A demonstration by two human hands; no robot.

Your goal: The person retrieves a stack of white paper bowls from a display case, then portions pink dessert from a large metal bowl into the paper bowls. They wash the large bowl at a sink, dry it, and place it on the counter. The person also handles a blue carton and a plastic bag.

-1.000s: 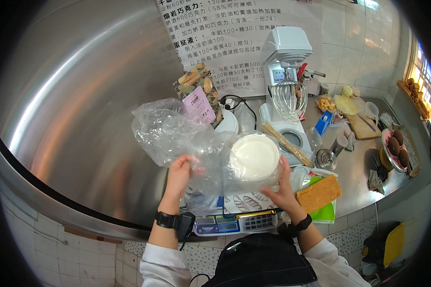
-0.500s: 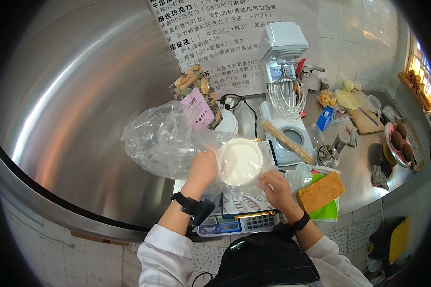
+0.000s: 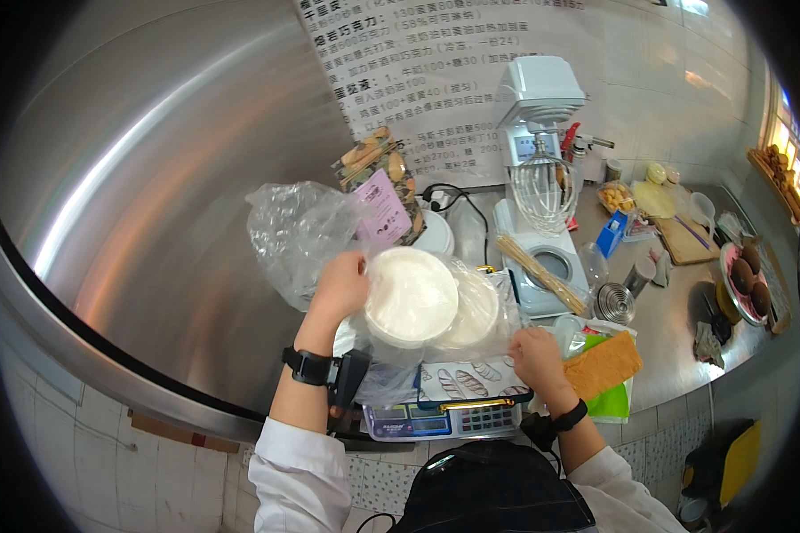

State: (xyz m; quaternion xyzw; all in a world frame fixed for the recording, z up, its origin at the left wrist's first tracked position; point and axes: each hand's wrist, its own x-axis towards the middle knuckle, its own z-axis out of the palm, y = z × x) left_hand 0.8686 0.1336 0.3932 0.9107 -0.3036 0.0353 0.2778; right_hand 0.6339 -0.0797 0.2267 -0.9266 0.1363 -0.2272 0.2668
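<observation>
My left hand (image 3: 339,286) is closed at the left rim of a shallow white round bowl (image 3: 412,296), seen from above and raised a little. A second white round piece (image 3: 473,313) lies partly under it, inside a clear plastic bag (image 3: 509,298). My right hand (image 3: 535,353) is curled closed at the right edge of that bag; its fingertips are partly hidden. Below the bag are a printed sheet with bread drawings (image 3: 474,379) and a digital scale (image 3: 444,422).
A crumpled clear bag (image 3: 298,235) and a nut-patterned packet (image 3: 385,191) stand at the back left. A white stand mixer (image 3: 542,93) rises behind. Wooden sticks (image 3: 542,275) lie across its base. A brown sponge-like block (image 3: 603,365) sits right of my right hand.
My left hand has drawn one white bowl leftward and up, uncovering the second white piece. My right hand has shifted slightly right and down. The view has moved a little.
</observation>
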